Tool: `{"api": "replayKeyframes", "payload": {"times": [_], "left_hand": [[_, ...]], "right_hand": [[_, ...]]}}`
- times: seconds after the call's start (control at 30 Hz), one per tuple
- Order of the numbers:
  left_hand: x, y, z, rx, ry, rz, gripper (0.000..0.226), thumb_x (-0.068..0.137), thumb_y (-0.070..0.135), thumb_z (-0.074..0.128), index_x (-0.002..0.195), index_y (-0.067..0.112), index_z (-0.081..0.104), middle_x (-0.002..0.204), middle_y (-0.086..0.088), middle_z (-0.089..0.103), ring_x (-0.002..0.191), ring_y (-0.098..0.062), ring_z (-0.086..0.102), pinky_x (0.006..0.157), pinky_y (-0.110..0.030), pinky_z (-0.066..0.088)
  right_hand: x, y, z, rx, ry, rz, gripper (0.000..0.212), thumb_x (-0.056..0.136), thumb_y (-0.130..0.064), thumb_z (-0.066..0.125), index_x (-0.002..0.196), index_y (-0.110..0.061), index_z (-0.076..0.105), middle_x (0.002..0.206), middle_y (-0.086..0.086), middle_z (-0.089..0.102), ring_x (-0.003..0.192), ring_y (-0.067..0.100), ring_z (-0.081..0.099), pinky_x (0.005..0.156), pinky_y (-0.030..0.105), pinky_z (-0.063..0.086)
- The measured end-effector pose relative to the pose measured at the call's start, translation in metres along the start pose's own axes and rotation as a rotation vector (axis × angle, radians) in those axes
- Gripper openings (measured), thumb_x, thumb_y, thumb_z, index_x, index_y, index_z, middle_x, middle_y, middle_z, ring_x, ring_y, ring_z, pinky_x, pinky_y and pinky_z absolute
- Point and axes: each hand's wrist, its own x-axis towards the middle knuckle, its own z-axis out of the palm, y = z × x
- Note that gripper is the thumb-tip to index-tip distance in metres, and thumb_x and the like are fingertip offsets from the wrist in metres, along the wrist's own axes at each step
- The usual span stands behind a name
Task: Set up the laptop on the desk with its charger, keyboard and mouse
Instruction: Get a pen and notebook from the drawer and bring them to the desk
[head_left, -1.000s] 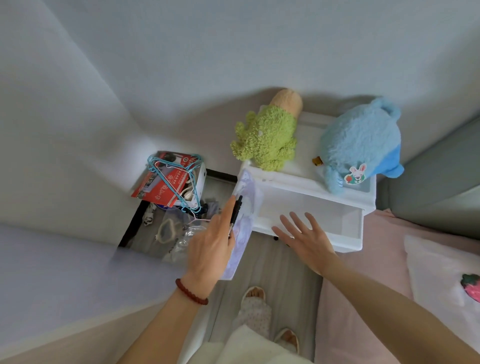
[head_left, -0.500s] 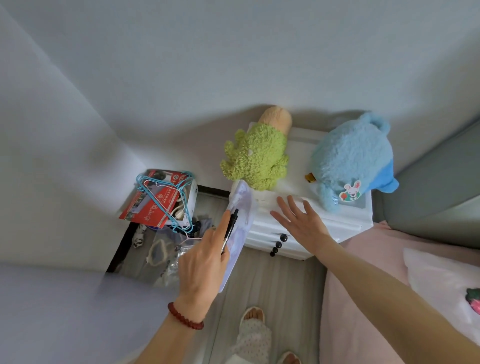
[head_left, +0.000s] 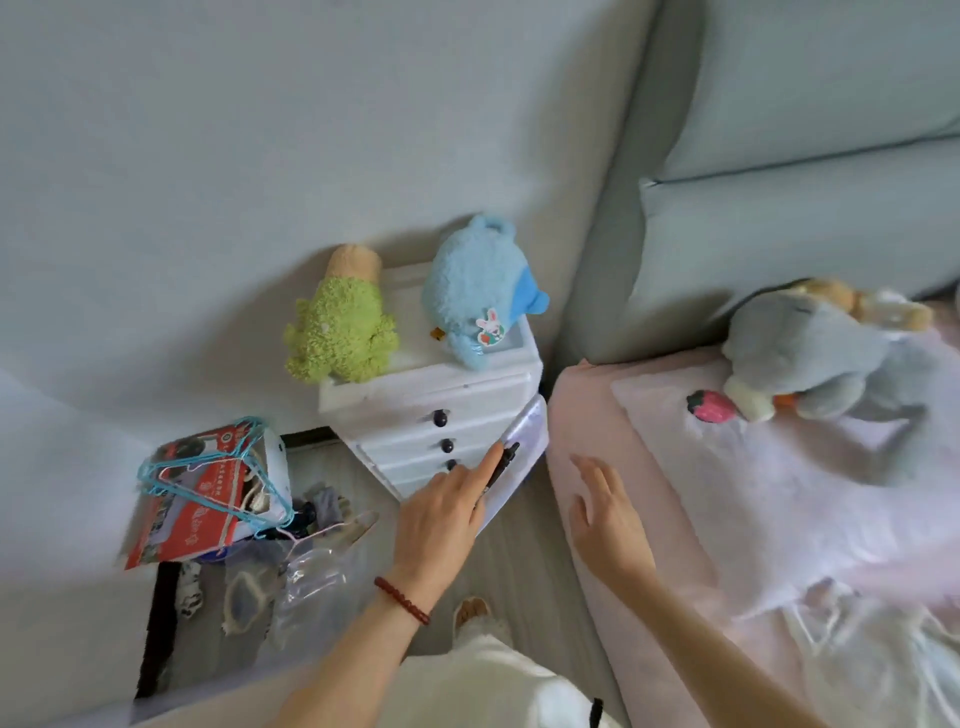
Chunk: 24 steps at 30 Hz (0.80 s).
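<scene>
— Although we are meant to be setting up a laptop, we see no laptop, charger, keyboard or mouse anywhere, and no worktop either. So where does that leave us?

— At the very start, we judge: every item is yet to be found and laid out. Our left hand (head_left: 441, 512) is clamped on a pen (head_left: 500, 463) and a pale sheet (head_left: 519, 457), held in front of the white drawer unit (head_left: 436, 421). Our right hand (head_left: 605, 514) is empty, fingers spread, hovering over the near edge of the bed (head_left: 649, 426).

— Shall we count what is here?

— Three dark knobs on the closed drawers. Two soft toys on top of the unit, one green (head_left: 340, 332), one blue (head_left: 480, 296), and one grey toy (head_left: 815, 358) on the bed's pillow. On the floor by the unit's left side, one red box (head_left: 202, 499) with blue hangers (head_left: 213, 467) on it; how many hangers we cannot tell. One clear bag (head_left: 311, 577) lies beside it.
</scene>
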Motion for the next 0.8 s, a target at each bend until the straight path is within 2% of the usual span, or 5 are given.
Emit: {"api": "replayKeyframes", "payload": {"times": [0.23, 0.37, 0.47, 0.67, 0.8], "left_hand": [[-0.042, 0.217, 0.005, -0.203, -0.067, 0.731, 0.074, 0.063, 0.011, 0.077, 0.129, 0.031, 0.050, 0.056, 0.006, 0.050, 0.045, -0.014, 0.050, 0.038, -0.023, 0.046], [-0.117, 0.351, 0.005, -0.383, -0.246, 0.919, 0.080, 0.065, 0.009, 0.077, 0.134, 0.029, 0.043, 0.064, 0.000, 0.058, 0.042, -0.013, 0.050, 0.035, -0.022, 0.043], [-0.194, 0.450, 0.011, -0.499, -0.456, 1.053, 0.072, 0.085, 0.014, 0.061, 0.140, 0.036, 0.020, 0.070, 0.002, 0.050, 0.054, -0.018, 0.051, 0.050, -0.037, 0.052], [-0.355, 0.610, 0.025, -0.628, -0.540, 1.483, 0.072, 0.073, 0.001, 0.068, 0.134, 0.025, 0.039, 0.053, -0.004, 0.054, 0.037, -0.021, 0.046, 0.032, -0.027, 0.041], [-0.488, 0.691, 0.029, -0.717, -0.822, 1.666, 0.074, 0.079, 0.004, 0.059, 0.136, 0.036, 0.024, 0.078, -0.003, 0.064, 0.055, -0.020, 0.054, 0.050, -0.032, 0.048]], "right_hand": [[-0.196, 0.102, -0.125, 0.053, 0.497, 0.366, 0.052, 0.089, -0.007, 0.051, 0.138, -0.015, 0.036, 0.142, 0.005, 0.038, 0.129, 0.019, 0.039, 0.096, 0.021, 0.031], [-0.352, 0.156, -0.166, 0.097, 0.739, 0.596, 0.054, 0.090, -0.010, 0.052, 0.140, -0.012, 0.032, 0.140, 0.009, 0.039, 0.126, 0.023, 0.042, 0.100, 0.028, 0.034], [-0.479, 0.183, -0.183, 0.089, 0.916, 0.809, 0.052, 0.090, -0.009, 0.052, 0.139, -0.010, 0.032, 0.138, 0.011, 0.039, 0.126, 0.024, 0.042, 0.097, 0.019, 0.030], [-0.691, 0.196, -0.185, 0.099, 1.254, 1.194, 0.045, 0.088, -0.006, 0.053, 0.132, -0.004, 0.042, 0.133, 0.012, 0.049, 0.124, 0.026, 0.046, 0.102, 0.030, 0.035], [-0.823, 0.197, -0.175, 0.113, 1.513, 1.483, 0.040, 0.087, -0.002, 0.054, 0.126, 0.000, 0.048, 0.127, 0.017, 0.055, 0.121, 0.031, 0.048, 0.105, 0.034, 0.031]]}}
